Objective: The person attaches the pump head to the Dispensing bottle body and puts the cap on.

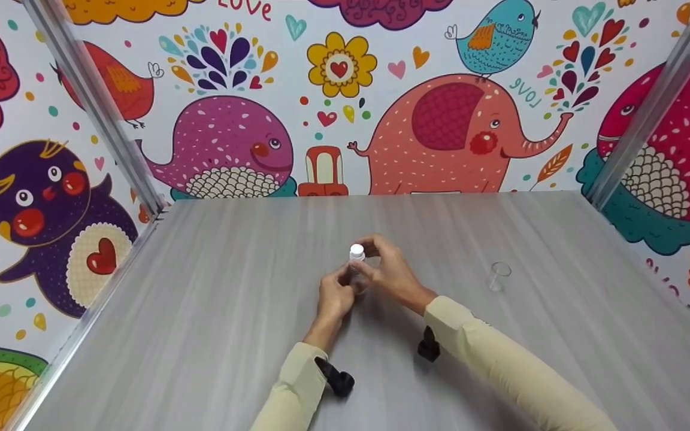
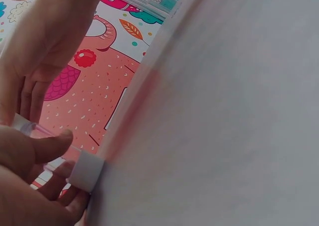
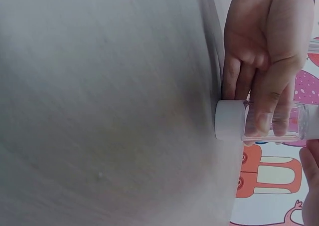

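Observation:
A small clear bottle (image 1: 359, 281) with a white top (image 1: 356, 250) stands upright near the middle of the table. My left hand (image 1: 336, 296) grips its transparent body low down, thumb on one side and fingers on the other. In the right wrist view, a broad white end piece (image 3: 230, 119) meets the tabletop just below those fingers. My right hand (image 1: 394, 272) holds the bottle's upper end, thumb and fingers on either side of the white top. Only part of the right hand shows at the edge of the right wrist view.
To the right on the grey wood-grain table (image 1: 231, 299) stands a clear glass (image 1: 499, 276), apart from both hands. Metal posts (image 1: 96, 114) rise at the back corners. Printed panels with cartoon animals enclose the table at the back and sides.

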